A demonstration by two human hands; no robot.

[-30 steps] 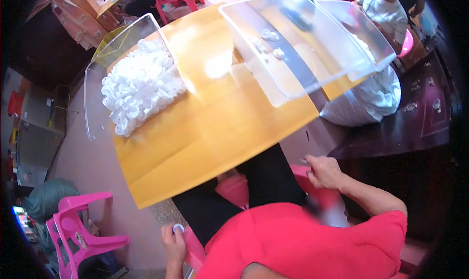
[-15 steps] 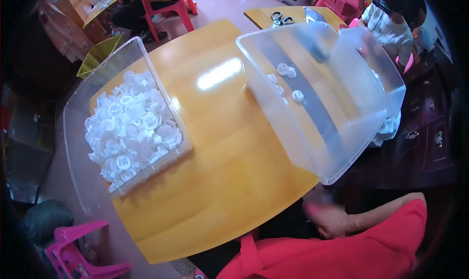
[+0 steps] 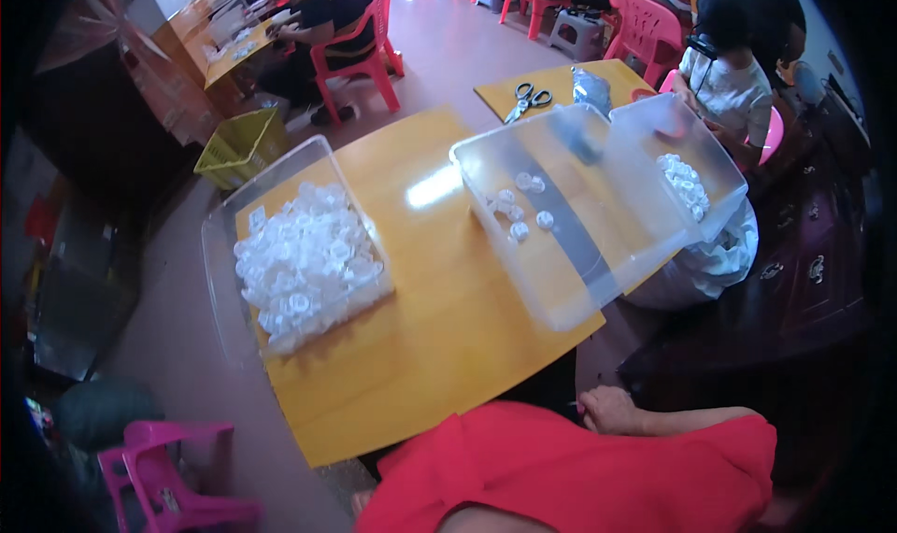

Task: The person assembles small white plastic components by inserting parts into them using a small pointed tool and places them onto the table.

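My right hand (image 3: pixel 609 410) is low beside my lap, right of the table's near corner. Its fingers are curled in, with a small pink spot at their tips; what they hold, if anything, I cannot make out. Only a sliver of skin, perhaps my left hand (image 3: pixel 360 502), shows at the left edge of my red clothing, its fingers hidden. On the yellow table (image 3: pixel 430 346), a clear bin (image 3: pixel 360 201) at the left is heaped with white plastic parts (image 3: pixel 308 267). At the right, a frosted bin (image 3: pixel 561 313) has several small round white parts (image 3: pixel 545 220) in it.
Behind the frosted bin, another clear container (image 3: pixel 724 159) holds white pieces above a white bag (image 3: pixel 701 271). Scissors (image 3: pixel 528 101) and a silver packet (image 3: pixel 590 89) lie on the far table. A yellow basket (image 3: pixel 243 145), a pink stool (image 3: pixel 168 477) and seated people (image 3: pixel 738 89) surround the area.
The view has tilted up and shifted, bringing more of the room into sight. My right hand stays low beside my lap, less blurred. The bins remain on the table.
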